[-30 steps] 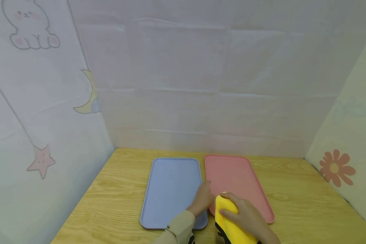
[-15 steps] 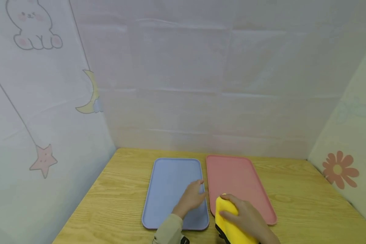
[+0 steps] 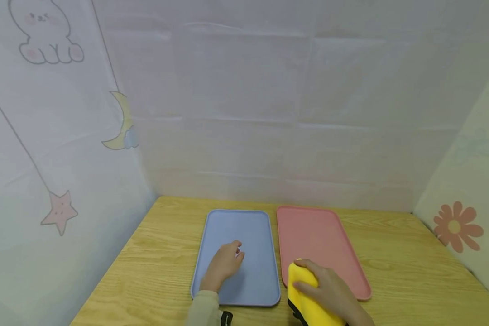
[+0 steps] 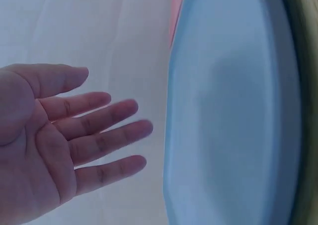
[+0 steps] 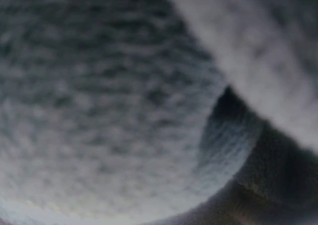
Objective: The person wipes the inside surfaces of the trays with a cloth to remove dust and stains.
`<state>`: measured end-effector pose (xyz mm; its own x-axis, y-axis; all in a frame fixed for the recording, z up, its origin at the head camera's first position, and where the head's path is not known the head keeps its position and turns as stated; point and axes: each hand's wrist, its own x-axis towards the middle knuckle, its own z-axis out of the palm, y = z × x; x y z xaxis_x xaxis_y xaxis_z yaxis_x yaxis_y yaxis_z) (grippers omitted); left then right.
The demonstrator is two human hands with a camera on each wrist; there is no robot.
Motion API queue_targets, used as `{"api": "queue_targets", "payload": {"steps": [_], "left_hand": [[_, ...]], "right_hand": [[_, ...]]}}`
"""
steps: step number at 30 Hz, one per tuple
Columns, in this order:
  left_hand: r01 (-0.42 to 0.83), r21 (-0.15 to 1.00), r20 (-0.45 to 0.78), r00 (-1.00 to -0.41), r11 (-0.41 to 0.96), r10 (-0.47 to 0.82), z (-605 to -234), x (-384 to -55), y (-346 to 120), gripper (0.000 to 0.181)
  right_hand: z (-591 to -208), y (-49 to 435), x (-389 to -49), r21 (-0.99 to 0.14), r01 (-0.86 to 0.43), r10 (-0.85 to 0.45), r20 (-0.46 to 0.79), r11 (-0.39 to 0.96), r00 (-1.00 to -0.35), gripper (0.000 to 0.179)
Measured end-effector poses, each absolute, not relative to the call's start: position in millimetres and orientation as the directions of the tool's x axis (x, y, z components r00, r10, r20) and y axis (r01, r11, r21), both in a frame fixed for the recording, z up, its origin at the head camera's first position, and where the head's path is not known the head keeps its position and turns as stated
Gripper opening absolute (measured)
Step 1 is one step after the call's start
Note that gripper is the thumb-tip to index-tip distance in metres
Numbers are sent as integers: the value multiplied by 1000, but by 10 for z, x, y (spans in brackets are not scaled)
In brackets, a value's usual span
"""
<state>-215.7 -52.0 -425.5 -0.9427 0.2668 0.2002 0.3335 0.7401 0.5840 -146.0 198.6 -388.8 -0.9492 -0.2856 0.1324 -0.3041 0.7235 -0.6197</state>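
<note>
Fingers point(image 4: 110, 138) of the left hand point(image 3: 223, 264) loosely spread, holding nothing, above the blue tray point(image 3: 256, 240). Right hand point(image 3: 331, 290) curled round a dark-edged yellow thing point(image 3: 306, 306), cut off by the bottom of the head view. Pink tray point(image 3: 314, 237) just beside the blue one on the desk point(image 3: 155, 258), near edge partly hidden behind that grip. Right wrist view: only blurred greyish surfaces, impossible to identify.

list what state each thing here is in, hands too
left hand: open, palm bare, above the blue tray
right hand: gripping the yellow item
yellow item with black trim: held, partly out of frame
blue tray: flat, right way up
pink tray: flat, right way up
</note>
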Motion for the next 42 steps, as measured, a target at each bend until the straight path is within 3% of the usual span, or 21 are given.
{"api": "queue_targets", "payload": {"steps": [18,31,42], "left_hand": [[202,566,278,-960,799,45,-4446,-2156,-944,29],[-8,676,79,-993,737,-84,-4573,-2182,-1059,56],[-29,640,123,-983,768,-140,-4553,-2147,-1093,46]], "right_hand": [[-3920,1987,-1455,-611,-326,-302,146,721,-942,44],[-3945,1992,-1469,-618,-317,-311,122,719,-943,45],[-3924,1989,-1462,-635,-292,-304,92,715,-948,47]]}}
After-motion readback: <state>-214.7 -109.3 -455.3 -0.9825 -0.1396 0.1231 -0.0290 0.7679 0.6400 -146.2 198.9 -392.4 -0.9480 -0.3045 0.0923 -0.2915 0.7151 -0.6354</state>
